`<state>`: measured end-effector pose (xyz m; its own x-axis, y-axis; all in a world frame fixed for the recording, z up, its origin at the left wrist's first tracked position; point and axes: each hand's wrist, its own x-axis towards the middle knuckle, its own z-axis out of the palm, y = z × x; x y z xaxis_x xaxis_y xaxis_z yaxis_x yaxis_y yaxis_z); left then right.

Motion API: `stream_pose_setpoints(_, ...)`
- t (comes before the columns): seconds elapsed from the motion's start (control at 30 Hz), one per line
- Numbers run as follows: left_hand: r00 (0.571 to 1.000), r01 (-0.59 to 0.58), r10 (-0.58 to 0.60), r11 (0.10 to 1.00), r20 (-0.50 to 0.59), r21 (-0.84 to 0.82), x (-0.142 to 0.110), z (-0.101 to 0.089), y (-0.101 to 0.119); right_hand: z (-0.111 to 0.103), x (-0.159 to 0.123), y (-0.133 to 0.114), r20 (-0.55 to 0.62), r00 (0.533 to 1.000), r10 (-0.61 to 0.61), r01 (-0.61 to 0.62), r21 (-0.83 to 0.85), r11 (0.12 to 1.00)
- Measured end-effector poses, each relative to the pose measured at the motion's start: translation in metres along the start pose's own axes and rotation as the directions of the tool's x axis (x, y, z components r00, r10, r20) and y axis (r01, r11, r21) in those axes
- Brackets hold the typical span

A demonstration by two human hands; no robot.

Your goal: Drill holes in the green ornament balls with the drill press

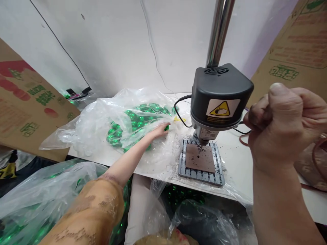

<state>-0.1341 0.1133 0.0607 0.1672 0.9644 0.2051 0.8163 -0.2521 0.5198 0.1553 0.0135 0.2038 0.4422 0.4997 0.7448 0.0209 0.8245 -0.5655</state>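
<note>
My left hand (160,131) reaches across the table with its fingers closed around a shiny green ball (167,128). It rests at the mouth of a clear plastic bag (94,114) that lies on its side with many similar green balls (139,117) in it. My right hand (283,126) is raised in a fist beside the black drill press head (221,95); whatever it may grip is hidden. Beneath the drill head, a brown plate (200,158) with a small hole lies on the slotted metal base (201,177), with dark shavings scattered over both.
Cardboard boxes stand at the left (33,98) and right (298,51). A metal column (221,30) rises behind the drill head, and a black cable (178,112) loops beside it. Below the table edge, an open plastic bag (204,217) holds green balls. Another bag (46,200) lies lower left.
</note>
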Motion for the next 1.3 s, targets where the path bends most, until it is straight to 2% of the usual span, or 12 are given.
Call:
stream_pose_setpoints(0.03,0.999,-0.015,0.017,0.999,0.044,-0.053,-0.008,-0.001,0.005,0.000,0.000,0.000,0.004,1.000,0.002,-0.002,-0.010,1.000)
stream_pose_setpoints(0.1,0.987,0.022,0.026,0.956,0.159,-0.292,-0.026,-0.002,0.017,0.000,-0.001,-0.001,0.005,1.000,0.012,-0.011,-0.041,0.999)
stream_pose_setpoints(0.13,0.977,0.072,0.029,0.890,0.214,-0.451,-0.036,-0.003,0.024,0.000,-0.001,-0.001,0.002,1.000,0.012,-0.011,-0.045,0.999)
stream_pose_setpoints(0.2,0.956,0.185,0.041,0.688,0.291,-0.702,-0.055,-0.002,0.039,0.000,-0.001,0.000,-0.004,1.000,0.003,-0.003,-0.031,1.000)
stream_pose_setpoints(0.23,0.951,0.217,0.043,0.614,0.306,-0.759,-0.064,0.000,0.046,0.000,-0.001,0.000,-0.007,1.000,-0.002,0.002,-0.019,1.000)
stream_pose_setpoints(0.3,0.950,0.232,0.046,0.562,0.310,-0.794,-0.077,0.009,0.059,0.000,-0.001,0.003,-0.011,1.000,-0.014,0.014,0.004,1.000)
stream_pose_setpoints(0.4,0.961,0.207,0.036,0.562,0.274,-0.801,-0.090,0.030,0.074,0.000,0.000,0.006,-0.014,1.000,-0.024,0.024,0.015,1.000)
stream_pose_setpoints(0.5,0.980,0.177,-0.027,0.551,0.195,-0.816,-0.094,0.055,0.084,-0.001,0.000,0.007,-0.010,0.999,-0.036,0.037,0.023,0.999)
stream_pose_setpoints(0.63,0.990,0.138,-0.061,0.631,0.129,-0.763,-0.092,0.077,0.090,-0.001,-0.001,0.004,0.011,1.000,-0.021,0.021,0.022,1.000)
stream_pose_setpoints(0.77,0.996,0.071,-0.013,0.725,0.089,-0.685,-0.090,0.085,0.092,0.000,-0.002,0.003,-0.003,0.999,-0.037,0.037,0.028,0.999)
stream_pose_setpoints(1.03,0.999,0.012,0.018,0.756,0.039,-0.654,-0.088,0.096,0.096,0.000,-0.003,0.004,0.004,0.998,-0.068,0.068,-0.010,0.998)
stream_pose_setpoints(1.3,0.993,-0.118,0.104,0.856,-0.055,-0.503,-0.093,0.098,0.107,0.002,-0.003,0.003,-0.007,0.999,-0.044,0.044,0.033,0.998)
